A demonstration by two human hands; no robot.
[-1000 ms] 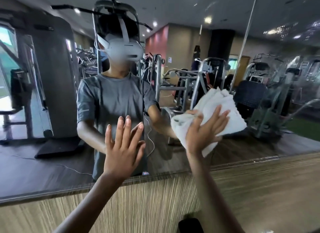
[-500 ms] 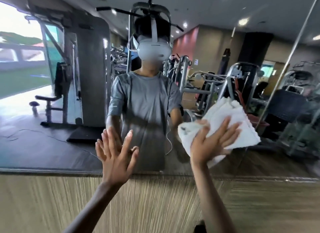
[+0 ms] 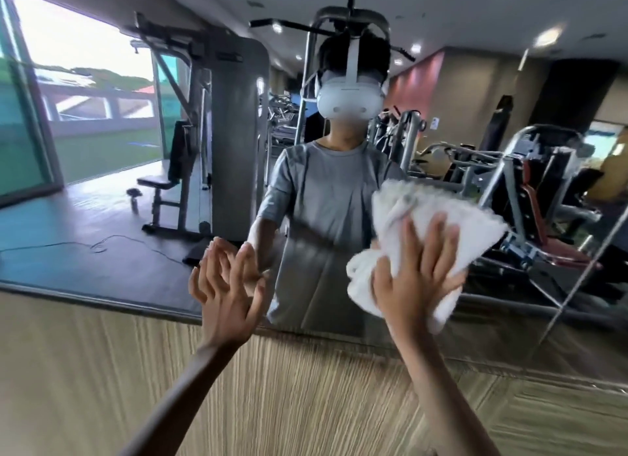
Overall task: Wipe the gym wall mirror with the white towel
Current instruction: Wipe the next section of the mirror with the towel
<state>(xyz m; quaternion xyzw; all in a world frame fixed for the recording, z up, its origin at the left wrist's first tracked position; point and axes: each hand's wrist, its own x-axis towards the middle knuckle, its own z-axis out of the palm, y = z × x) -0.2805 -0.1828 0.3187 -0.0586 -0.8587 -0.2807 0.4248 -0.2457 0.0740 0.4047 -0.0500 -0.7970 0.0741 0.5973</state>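
Right hand [image 3: 413, 282], fingers spread flat, presses bunched white towel [image 3: 438, 214] against gym wall mirror [image 3: 102, 224] for broad wiping contact; left hand [image 3: 227, 289], spread, empty, apparently braces on glass.

A tall grey weight-stack machine [image 3: 238, 133] stands ahead of me. Left of it, a wide glass window [image 3: 85, 82] lets in bright daylight. Below it lies dark matte floor [image 3: 68, 224], then a beige striped wood-grain wall panel [image 3: 85, 370]. Up right of it, round ceiling lights [image 3: 547, 36] glow.
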